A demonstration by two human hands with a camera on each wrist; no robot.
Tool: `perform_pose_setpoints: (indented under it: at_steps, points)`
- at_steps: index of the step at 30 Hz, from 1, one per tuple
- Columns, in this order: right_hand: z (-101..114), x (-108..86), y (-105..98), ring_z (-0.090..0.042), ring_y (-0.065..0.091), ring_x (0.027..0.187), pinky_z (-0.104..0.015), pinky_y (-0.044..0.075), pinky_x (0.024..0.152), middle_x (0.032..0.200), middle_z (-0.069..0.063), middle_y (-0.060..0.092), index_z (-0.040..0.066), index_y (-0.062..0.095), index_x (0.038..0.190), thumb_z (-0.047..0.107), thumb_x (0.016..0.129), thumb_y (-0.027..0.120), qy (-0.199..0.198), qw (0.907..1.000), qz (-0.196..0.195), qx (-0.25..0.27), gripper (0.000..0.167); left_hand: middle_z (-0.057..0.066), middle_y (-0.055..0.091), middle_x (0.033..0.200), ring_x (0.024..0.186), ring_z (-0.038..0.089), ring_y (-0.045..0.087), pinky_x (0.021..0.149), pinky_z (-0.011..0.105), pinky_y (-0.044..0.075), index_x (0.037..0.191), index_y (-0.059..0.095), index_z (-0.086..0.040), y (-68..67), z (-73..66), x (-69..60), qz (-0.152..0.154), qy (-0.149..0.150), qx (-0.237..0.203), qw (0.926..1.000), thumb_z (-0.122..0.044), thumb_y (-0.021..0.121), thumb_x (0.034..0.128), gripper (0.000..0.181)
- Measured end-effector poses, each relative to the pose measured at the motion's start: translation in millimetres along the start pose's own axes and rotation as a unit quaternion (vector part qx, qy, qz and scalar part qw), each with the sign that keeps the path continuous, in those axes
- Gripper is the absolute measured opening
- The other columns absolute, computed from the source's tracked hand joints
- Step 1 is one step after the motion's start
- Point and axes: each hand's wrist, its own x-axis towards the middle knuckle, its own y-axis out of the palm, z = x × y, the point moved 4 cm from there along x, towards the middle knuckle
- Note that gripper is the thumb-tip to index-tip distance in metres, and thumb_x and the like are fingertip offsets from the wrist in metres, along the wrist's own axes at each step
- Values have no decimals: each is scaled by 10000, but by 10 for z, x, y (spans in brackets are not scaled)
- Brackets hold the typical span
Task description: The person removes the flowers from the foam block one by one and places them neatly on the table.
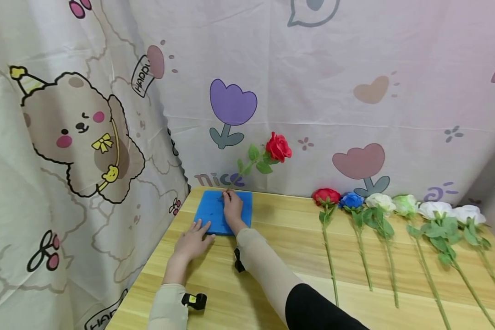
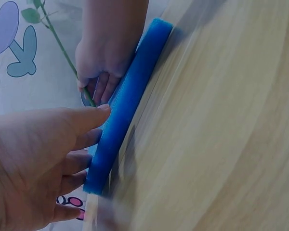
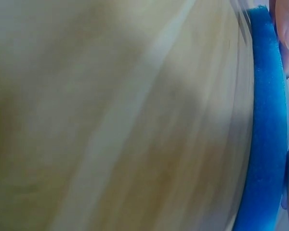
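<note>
A flat blue foam block (image 1: 209, 211) lies near the table's far left corner. My right hand (image 1: 233, 211) is over the block and pinches the lower stem (image 2: 62, 50) of a red artificial rose (image 1: 278, 147). The rose leans to the right, its bloom and green leaves (image 1: 253, 153) in front of the cloth. Whether the stem's end has entered the foam is hidden by the hand. My left hand (image 1: 192, 243) rests on the block's near left corner with fingers spread. In the left wrist view its thumb (image 2: 98, 115) lies on the block's edge.
On the right of the wooden table (image 1: 284, 256), several artificial roses lie side by side: red (image 1: 326, 196), blue (image 1: 351, 200), white (image 1: 380, 203), pale green (image 1: 406, 205) and more white (image 1: 435, 209). A printed cloth (image 1: 313, 105) hangs behind and along the left.
</note>
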Motion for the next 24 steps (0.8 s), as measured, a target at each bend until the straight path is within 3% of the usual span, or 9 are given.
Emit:
perform_pose_setpoints:
  at_steps: [9,24]
  points:
    - [-49,-89,-34,-202,704,933,-240,579,777,1038,-92,720,74,689,1045,203,1024,496,262,9931,458,1045,233,234,202,1595,1486,437,147,1126,704,193,1524,342,-119,-8,39,-30,85,31,-59,9999,-433,443,1017,605]
    - [-65,-262,-259,-172,693,972,-277,576,866,1058,-108,702,43,658,1040,187,1025,491,559,9813,631,1728,222,245,183,1596,1487,445,126,1113,723,183,1530,324,-111,-6,21,6,208,124,-107,9996,-429,423,1026,604]
